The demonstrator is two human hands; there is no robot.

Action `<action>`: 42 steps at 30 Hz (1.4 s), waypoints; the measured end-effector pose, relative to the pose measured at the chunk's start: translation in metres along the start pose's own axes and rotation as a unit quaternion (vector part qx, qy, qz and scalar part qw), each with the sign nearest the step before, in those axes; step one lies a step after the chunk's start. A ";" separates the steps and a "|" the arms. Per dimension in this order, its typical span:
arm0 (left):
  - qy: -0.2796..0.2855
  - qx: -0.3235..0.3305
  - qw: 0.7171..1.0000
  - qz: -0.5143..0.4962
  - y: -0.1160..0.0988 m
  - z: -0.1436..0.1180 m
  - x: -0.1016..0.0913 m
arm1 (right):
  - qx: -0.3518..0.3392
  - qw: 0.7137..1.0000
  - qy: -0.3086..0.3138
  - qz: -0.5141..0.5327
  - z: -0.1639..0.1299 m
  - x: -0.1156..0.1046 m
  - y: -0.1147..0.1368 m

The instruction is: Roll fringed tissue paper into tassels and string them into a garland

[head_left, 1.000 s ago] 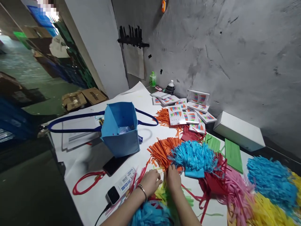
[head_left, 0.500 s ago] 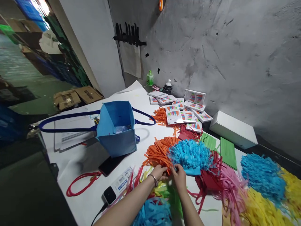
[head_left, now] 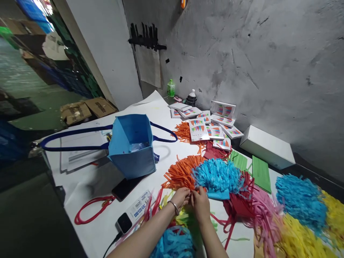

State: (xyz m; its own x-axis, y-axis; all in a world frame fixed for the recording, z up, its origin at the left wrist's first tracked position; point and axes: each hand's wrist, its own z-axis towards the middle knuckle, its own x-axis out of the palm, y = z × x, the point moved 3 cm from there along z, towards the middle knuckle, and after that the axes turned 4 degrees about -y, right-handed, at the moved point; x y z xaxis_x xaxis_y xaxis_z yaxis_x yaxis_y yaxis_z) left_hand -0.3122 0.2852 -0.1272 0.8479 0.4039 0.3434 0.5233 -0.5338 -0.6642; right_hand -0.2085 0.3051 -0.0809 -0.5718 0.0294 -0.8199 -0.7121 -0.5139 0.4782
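My left hand (head_left: 180, 197), with a bracelet at the wrist, has its fingers closed on the near edge of an orange paper fringe (head_left: 182, 171). My right hand (head_left: 200, 201) meets it there, fingertips pinched on the same orange edge. A blue paper fringe (head_left: 217, 175) lies just right of the orange one, over dark red strips (head_left: 236, 208). Beneath my forearms are yellow and green strips and another blue fringe (head_left: 174, 243). The fingers hide exactly how the orange edge is gripped.
A blue felt bag (head_left: 133, 161) with long handles stands left, beside a phone (head_left: 127, 188) and a red cord (head_left: 92, 208). Printed flat packs (head_left: 199, 129) are piled at the back near a white box (head_left: 267, 147). Pink, yellow and blue fringes (head_left: 299, 200) lie right.
My right hand has shifted slightly left, closing the gap to my left hand. Both hands stay at the orange fringe's near edge.
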 end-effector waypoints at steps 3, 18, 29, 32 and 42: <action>-0.001 0.013 1.000 -0.009 -0.002 -0.002 0.003 | 0.040 0.997 -0.032 0.060 0.002 0.000 -0.004; -0.106 0.212 0.934 0.267 -0.029 -0.030 0.010 | 0.307 0.892 -0.210 0.256 -0.034 0.006 -0.026; -0.009 0.432 0.660 0.615 -0.047 -0.041 0.039 | 0.260 0.896 -0.215 0.288 -0.036 -0.001 -0.030; -0.030 0.445 0.631 0.635 -0.040 -0.045 0.041 | 0.278 0.887 -0.219 0.296 -0.035 0.000 -0.031; -0.044 0.346 0.730 0.588 -0.045 -0.035 0.032 | 0.147 0.945 -0.190 0.223 -0.029 -0.005 -0.022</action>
State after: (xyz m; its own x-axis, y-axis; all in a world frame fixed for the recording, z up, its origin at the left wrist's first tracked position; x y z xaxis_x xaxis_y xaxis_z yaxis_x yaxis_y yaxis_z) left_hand -0.3054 0.2967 -0.0633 0.6517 0.0315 -0.7578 -0.7556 -0.0595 -0.6523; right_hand -0.1777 0.2913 -0.0964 -0.9072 0.2008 -0.3696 -0.4155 -0.2903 0.8621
